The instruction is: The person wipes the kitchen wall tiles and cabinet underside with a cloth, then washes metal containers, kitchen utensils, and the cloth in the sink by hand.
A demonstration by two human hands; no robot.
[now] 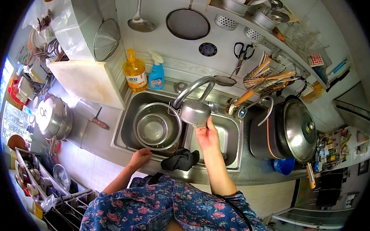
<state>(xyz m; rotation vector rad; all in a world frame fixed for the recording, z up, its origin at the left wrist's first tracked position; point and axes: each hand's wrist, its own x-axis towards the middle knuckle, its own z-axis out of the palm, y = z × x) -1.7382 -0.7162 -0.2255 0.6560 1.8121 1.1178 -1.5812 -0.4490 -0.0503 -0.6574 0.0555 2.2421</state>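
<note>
My right hand [207, 135] is closed on the near side of a small round metal vessel [195, 112], which is raised under the curved faucet [194, 88] and tilted. A wire loop shows at its left side. My left hand [140, 158] is over the sink's front edge, fingers curled together, with nothing visible in it. Behind it, a metal bowl [152, 129] sits inside a larger metal basin [138, 132] in the left sink compartment. A black cloth [180, 159] lies bunched on the front rim between my hands.
Behind the sink stand a yellow bottle [135, 73] and a blue spray bottle [156, 75]. A cleaver [92, 113] and lidded pot [53, 117] are to the left. A large lidded pot [299, 129] stands at the right, near a blue bowl [284, 166].
</note>
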